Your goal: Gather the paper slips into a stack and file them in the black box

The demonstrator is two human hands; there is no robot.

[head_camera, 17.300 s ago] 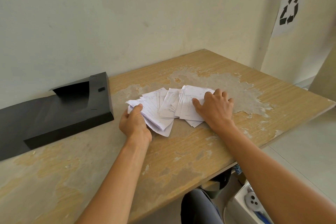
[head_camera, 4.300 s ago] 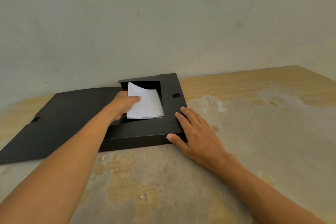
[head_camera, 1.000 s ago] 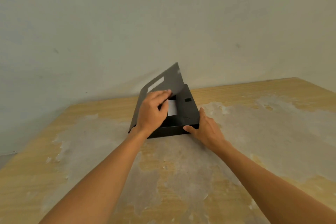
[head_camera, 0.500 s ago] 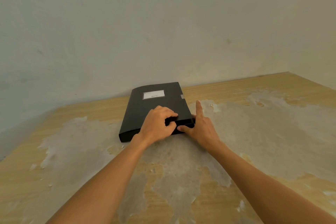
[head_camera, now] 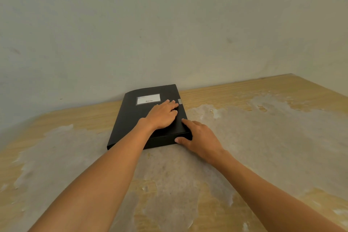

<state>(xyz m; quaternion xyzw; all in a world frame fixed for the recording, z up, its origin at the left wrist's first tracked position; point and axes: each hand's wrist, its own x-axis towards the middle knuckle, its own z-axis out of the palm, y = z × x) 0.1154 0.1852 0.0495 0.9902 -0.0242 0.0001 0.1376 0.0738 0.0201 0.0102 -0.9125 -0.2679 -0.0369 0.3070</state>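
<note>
The black box [head_camera: 130, 118] lies flat and closed on the wooden table, its far end against the wall. A white label [head_camera: 148, 99] sits on its lid. My left hand [head_camera: 163, 114] rests palm down on the lid, fingers together and stretched toward the right edge. My right hand [head_camera: 198, 138] cups the box's near right corner, thumb on the front side and index finger along the top edge. No paper slips are visible; the lid covers the inside.
The table [head_camera: 254, 137] has a worn top with large pale patches where the veneer is gone. A plain wall [head_camera: 169, 24] stands right behind the box. The table's right edge runs off at the far right.
My left hand slid from the lid's near right corner further up the lid and now lies flat. My right hand stays at the corner. A second ago the lid was still half raised.
</note>
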